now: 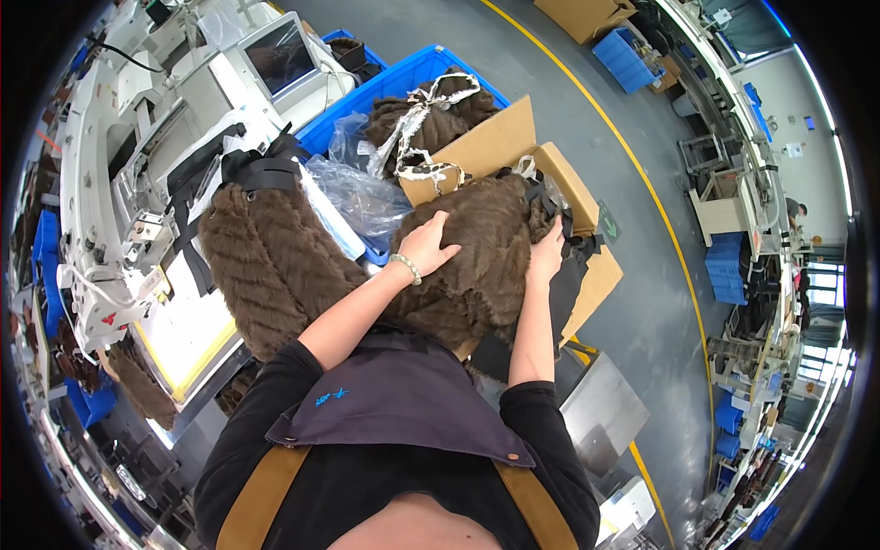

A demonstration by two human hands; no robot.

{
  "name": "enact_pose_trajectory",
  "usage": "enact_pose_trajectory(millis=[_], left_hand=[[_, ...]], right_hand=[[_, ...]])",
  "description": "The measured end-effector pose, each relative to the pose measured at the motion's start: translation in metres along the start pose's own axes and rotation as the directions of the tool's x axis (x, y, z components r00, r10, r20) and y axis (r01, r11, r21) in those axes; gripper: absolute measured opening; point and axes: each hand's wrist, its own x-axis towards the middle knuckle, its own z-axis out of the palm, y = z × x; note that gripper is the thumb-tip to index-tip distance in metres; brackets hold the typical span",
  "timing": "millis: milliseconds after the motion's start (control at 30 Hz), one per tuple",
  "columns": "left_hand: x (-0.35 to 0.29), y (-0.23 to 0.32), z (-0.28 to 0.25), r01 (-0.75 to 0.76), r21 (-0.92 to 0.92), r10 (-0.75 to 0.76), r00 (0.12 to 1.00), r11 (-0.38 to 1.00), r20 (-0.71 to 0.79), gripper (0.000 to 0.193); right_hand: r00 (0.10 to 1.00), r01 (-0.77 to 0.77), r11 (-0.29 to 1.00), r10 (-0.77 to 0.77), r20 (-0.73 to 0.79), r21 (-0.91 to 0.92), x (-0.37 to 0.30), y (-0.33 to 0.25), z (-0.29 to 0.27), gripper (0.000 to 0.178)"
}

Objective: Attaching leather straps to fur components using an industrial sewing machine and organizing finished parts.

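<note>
A brown fur piece (477, 247) with ridged rows lies over an open cardboard box (513, 137) in front of me. My left hand (429, 246) rests on the fur's left part, thumb spread from the fingers. At the right edge of the same piece, my right hand (547, 252) has its fingers closed on the fur beside black straps (557, 206); its fingertips are partly hidden. To my left, a second brown fur garment (266, 266) with a black waistband hangs over the machine table's edge.
Behind the box, a blue crate (431, 64) contains brown fur, white-edged strips and clear plastic bags (357, 197). A white sewing machine (142, 243) and a screen unit (280, 60) stand at left. A metal stool (603, 403) is at lower right, near a yellow floor line (632, 156).
</note>
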Motion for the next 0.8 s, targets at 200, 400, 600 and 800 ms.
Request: enact_pose_trajectory(millis=[200, 400, 600, 800], left_hand=[[-0.004, -0.004, 0.006, -0.010, 0.004, 0.010, 1.000, 1.000, -0.018, 0.059], [-0.006, 0.001, -0.003, 0.001, -0.013, -0.001, 0.999, 1.000, 0.048, 0.063], [-0.010, 0.010, -0.005, -0.033, -0.022, 0.035, 0.996, 0.999, 0.077, 0.064], [-0.021, 0.022, -0.017, -0.233, 0.125, 0.261, 0.913, 0.964, -0.313, 0.060]], right_hand=[[0.988, 0.091, 0.996, -0.093, 0.119, 0.026, 0.008, 0.023, 0.006, 0.048], [0.994, 0.108, 0.970, -0.099, -0.051, 0.219, 0.028, 0.024, -0.024, 0.039], [0.978, 0.175, 0.966, -0.149, -0.144, 0.189, 0.051, 0.003, -0.076, 0.040], [0.907, 0.421, 0.897, -0.414, -0.075, 0.139, -0.013, -0.085, -0.144, 0.044]])
